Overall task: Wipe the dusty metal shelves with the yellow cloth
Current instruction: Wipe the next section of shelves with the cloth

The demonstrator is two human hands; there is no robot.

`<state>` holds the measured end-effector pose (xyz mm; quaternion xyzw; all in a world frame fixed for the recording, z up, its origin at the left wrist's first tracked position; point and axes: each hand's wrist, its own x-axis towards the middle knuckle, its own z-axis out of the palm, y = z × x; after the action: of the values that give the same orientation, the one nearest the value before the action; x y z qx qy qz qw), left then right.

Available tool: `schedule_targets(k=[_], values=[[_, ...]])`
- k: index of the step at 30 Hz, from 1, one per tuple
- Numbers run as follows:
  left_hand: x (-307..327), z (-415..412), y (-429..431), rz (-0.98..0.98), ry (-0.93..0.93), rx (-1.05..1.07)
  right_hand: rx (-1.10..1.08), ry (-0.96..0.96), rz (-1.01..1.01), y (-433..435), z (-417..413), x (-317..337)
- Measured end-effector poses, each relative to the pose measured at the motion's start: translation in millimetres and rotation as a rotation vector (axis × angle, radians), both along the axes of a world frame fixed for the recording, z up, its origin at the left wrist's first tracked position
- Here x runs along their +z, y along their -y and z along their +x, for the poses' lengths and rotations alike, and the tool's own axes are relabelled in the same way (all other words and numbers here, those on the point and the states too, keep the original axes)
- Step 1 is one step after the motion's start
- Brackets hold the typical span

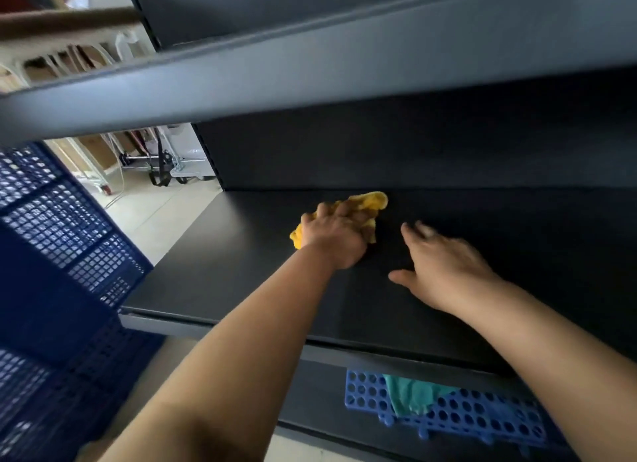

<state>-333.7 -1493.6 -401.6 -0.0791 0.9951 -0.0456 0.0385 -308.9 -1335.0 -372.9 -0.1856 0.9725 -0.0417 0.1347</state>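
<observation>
free: shelf deck (224, 272) | above: upper shelf (275, 78) (close) | left: crate (51, 220), possibly touching

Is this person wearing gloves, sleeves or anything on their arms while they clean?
No. The left hand and right hand are both bare, without gloves. No sleeves are in view, and no watch, bracelet or ring shows.

The left hand (332, 235) covers most of the crumpled yellow cloth (370, 201) (only its edges show); the right hand (444, 265) has blurred fingertips (422, 229).

cloth (367, 203) on shelf (213, 254), crate (51, 227) left
</observation>
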Motion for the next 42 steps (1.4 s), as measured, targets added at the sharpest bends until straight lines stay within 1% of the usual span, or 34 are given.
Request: schedule_targets(k=[2,4,7,11,14,18,23,26,29,31,34,39,42], values=[[-3.8,-5.2,29.4,0.009,-0.034,0.119,0.040,0.002,-0.063,8.8,-3.4,-1.7],[-7.9,-5.2,62.0,0.028,-0.055,0.253,0.164,0.014,-0.119,25.4,-6.3,-5.5],[-8.9,2.0,104.5,0.040,-0.069,0.387,0.288,0.065,-0.126,54.1,-10.6,-14.7],[-2.9,11.6,150.1,0.043,-0.072,0.524,0.288,0.070,-0.018,71.3,-16.6,-24.3],[-1.0,26.1,171.9,0.015,-0.054,0.613,0.287,0.084,-0.001,72.7,-17.9,-22.8],[-1.9,57.0,180.4,-0.021,-0.035,0.710,0.263,0.089,-0.044,71.7,-17.3,-22.2],[1.5,99.1,175.6,-0.018,-0.022,0.803,0.276,0.057,-0.096,68.0,-16.3,-25.6],[2.6,120.5,168.1,-0.028,-0.007,0.852,0.297,0.040,-0.185,61.4,-16.0,-26.5],[3.2,126.3,151.0,-0.029,0.005,0.868,0.314,0.036,-0.334,42.6,-18.5,-28.2],[4.3,121.2,132.5,-0.018,0.011,0.851,0.324,0.041,-0.394,26.3,-19.4,-28.0],[5.6,98.5,92.5,-0.021,0.039,0.753,0.308,0.032,-0.360,0.5,-20.9,-25.9],[2.9,36.4,1.5,-0.019,0.042,0.521,0.203,0.004,-0.308,-59.5,-27.1,-25.3],[1.4,-0.4,-57.0,-0.032,0.080,0.408,0.133,-0.025,-0.285,-102.4,-31.6,-26.8]])
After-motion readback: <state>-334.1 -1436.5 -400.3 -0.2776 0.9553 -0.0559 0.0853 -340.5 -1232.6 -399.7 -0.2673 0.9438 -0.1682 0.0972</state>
